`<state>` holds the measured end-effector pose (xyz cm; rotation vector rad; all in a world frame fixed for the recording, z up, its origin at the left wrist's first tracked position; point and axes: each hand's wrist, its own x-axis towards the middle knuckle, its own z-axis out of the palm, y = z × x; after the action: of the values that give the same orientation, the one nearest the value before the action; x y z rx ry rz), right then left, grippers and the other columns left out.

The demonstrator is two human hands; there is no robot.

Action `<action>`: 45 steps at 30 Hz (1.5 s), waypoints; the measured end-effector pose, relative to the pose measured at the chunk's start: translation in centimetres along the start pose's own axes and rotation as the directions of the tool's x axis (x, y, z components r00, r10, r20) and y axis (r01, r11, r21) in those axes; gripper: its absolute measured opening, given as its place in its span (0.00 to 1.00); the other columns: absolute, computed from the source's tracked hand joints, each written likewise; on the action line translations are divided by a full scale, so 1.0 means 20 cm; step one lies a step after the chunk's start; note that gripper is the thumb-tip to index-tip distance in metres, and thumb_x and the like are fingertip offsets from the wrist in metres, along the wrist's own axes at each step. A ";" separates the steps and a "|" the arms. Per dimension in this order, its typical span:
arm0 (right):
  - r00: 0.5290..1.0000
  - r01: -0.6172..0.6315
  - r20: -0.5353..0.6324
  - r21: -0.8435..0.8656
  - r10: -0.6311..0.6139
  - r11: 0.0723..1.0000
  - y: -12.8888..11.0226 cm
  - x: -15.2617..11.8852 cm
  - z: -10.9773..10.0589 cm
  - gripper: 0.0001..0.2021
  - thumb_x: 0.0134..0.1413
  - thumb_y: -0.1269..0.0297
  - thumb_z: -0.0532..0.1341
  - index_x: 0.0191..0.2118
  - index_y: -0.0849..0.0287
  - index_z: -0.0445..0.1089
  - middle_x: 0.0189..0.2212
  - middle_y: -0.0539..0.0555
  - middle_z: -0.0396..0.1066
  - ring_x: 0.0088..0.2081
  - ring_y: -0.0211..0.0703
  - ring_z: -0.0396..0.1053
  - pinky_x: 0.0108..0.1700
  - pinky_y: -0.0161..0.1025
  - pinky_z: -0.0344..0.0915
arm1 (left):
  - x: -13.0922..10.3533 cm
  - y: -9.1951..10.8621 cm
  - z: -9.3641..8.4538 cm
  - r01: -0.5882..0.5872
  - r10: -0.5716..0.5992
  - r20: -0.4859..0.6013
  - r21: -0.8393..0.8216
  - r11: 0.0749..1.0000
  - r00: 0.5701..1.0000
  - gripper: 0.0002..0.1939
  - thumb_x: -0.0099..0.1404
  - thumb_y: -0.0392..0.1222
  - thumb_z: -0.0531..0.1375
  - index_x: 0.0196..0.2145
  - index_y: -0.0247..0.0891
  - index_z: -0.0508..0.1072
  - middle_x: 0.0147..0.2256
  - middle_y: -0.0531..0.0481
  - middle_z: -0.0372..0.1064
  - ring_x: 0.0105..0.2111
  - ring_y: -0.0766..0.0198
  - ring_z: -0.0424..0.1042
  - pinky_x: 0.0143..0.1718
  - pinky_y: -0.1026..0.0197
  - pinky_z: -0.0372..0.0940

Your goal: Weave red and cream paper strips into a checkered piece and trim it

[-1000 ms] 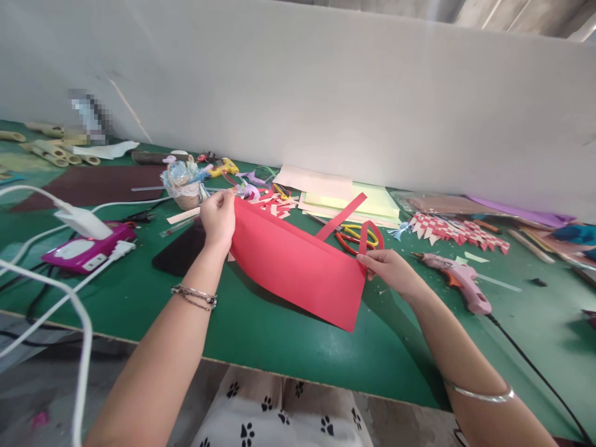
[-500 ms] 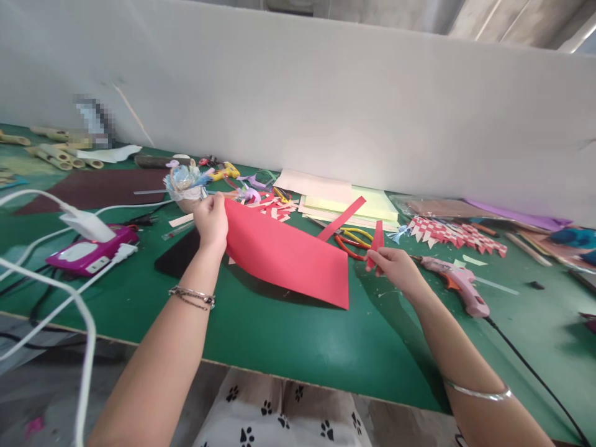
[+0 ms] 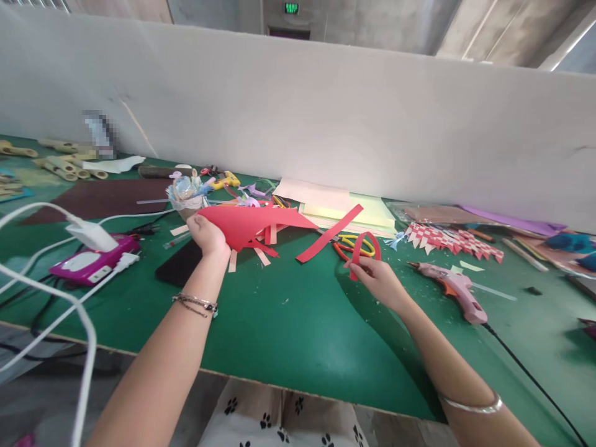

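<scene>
My left hand (image 3: 208,234) is closed on one end of a red paper sheet (image 3: 251,222), which is tilted back and seen almost edge-on above a pile of red and pink paper strips (image 3: 267,241). Between the fingers of my right hand (image 3: 372,276) is a narrow red paper strip (image 3: 357,248), bent into a loop that stands upright. Another red strip (image 3: 331,233) lies on the green table (image 3: 288,329) between my hands. Just behind my right hand are scissors (image 3: 356,243) with red and yellow handles, partly covered by the loop.
A pink glue gun (image 3: 454,285) lies to the right, its cord running to the front edge. On the left sit a purple power strip (image 3: 93,261) and white cables. Pale paper sheets (image 3: 372,214) and a woven red-white piece (image 3: 454,241) lie at the back.
The red sheet has swung from hanging toward me to tilting away, baring the strips under it. The strip in my right hand now arches into a loop. My right hand moved slightly left.
</scene>
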<state>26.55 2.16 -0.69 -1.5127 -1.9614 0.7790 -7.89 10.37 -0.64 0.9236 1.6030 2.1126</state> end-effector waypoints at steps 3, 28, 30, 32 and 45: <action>0.997 0.049 0.059 -0.033 -0.047 0.998 -0.02 -0.01 0.01 0.16 0.54 0.55 0.50 0.34 0.60 0.69 0.21 0.50 0.66 0.21 0.36 0.57 0.25 0.34 0.54 | -0.02 0.04 0.01 0.153 -0.169 -0.138 -0.114 0.982 0.976 0.06 0.61 0.39 0.45 0.26 0.40 0.54 0.24 0.56 0.59 0.27 0.68 0.65 0.27 0.65 0.60; 0.983 0.184 -0.008 -0.067 -0.185 0.981 -0.01 0.02 0.10 0.13 0.57 0.63 0.46 0.34 0.60 0.67 0.20 0.50 0.66 0.22 0.39 0.62 0.26 0.34 0.55 | -0.19 0.38 -0.17 -0.137 -0.300 0.697 0.497 0.857 0.651 0.09 0.50 0.47 0.60 0.18 0.41 0.70 0.13 0.53 0.65 0.13 0.61 0.65 0.16 0.64 0.58; 0.979 0.197 -0.041 -0.072 -0.201 0.978 -0.02 0.02 0.12 0.15 0.58 0.62 0.45 0.33 0.60 0.67 0.22 0.51 0.67 0.24 0.40 0.63 0.27 0.35 0.56 | -0.19 0.46 -0.19 -0.232 -0.258 0.691 0.532 0.815 0.675 0.09 0.53 0.45 0.58 0.19 0.41 0.69 0.13 0.54 0.64 0.14 0.61 0.65 0.18 0.65 0.57; 0.974 0.218 -0.053 -0.083 -0.222 0.972 -0.03 0.01 0.14 0.15 0.58 0.62 0.45 0.32 0.60 0.67 0.25 0.53 0.68 0.26 0.40 0.64 0.29 0.35 0.57 | -0.21 0.54 -0.21 -0.362 -0.221 0.691 0.591 0.721 0.688 0.09 0.57 0.43 0.54 0.24 0.39 0.71 0.15 0.52 0.66 0.15 0.60 0.66 0.20 0.64 0.57; 0.968 0.253 0.065 -0.254 -0.244 0.934 -0.04 -0.02 0.21 0.10 0.57 0.68 0.47 0.29 0.58 0.63 0.27 0.53 0.66 0.30 0.41 0.63 0.32 0.35 0.58 | 0.08 0.56 0.19 -0.763 0.254 0.831 0.277 0.583 0.496 0.23 0.64 0.54 0.46 0.43 0.39 0.72 0.34 0.49 0.74 0.29 0.61 0.71 0.30 0.65 0.62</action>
<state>23.09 1.13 -3.09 -1.3591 -2.2964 0.4544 -5.08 10.67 10.91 2.4395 1.6422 1.0486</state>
